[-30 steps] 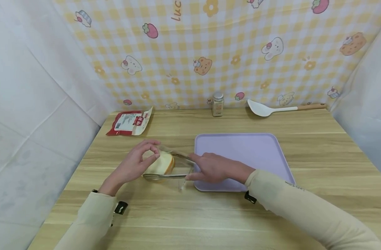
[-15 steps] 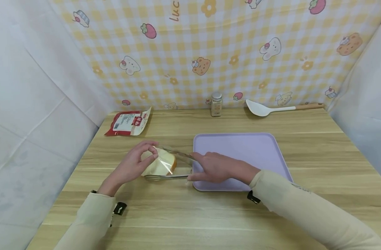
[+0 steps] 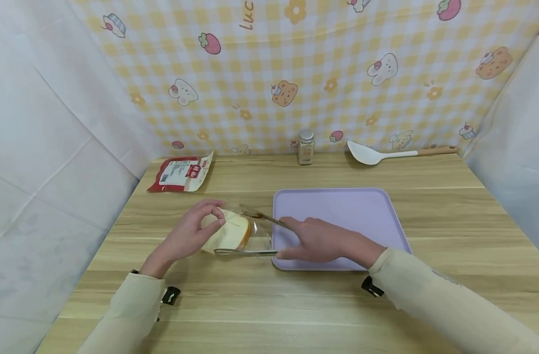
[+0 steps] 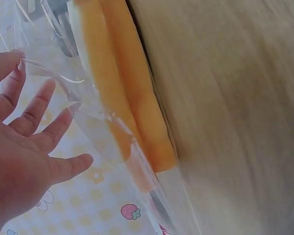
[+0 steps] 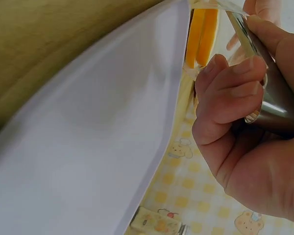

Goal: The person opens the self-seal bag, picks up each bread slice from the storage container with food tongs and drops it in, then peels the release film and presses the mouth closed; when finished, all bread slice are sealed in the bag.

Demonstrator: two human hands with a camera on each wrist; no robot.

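Note:
Slices of bread (image 3: 229,236) lie at the left of the table in a clear plastic bag (image 3: 261,235). In the left wrist view the slices (image 4: 130,93) show side by side, crusts outward. My left hand (image 3: 187,231) pinches the bag's film between thumb and forefinger, its other fingers spread. My right hand (image 3: 315,241) grips metal tongs (image 3: 252,253) from the right. The tongs' arms are spread, one tip beyond the bread's far side and the other along its near side. The right wrist view has the fingers (image 5: 235,88) curled round the tongs' broad end.
A lilac tray (image 3: 340,204) lies partly under my right hand. Farther back are a red and white food packet (image 3: 181,174), a spice jar (image 3: 306,148) and a white spatula (image 3: 369,153) with a wooden handle. A yellow checked cloth (image 3: 234,78) hangs behind.
My right hand has drawn the tongs a little to the right, so their tips sit farther back along the bread. The left hand keeps its pinch in about the same place.

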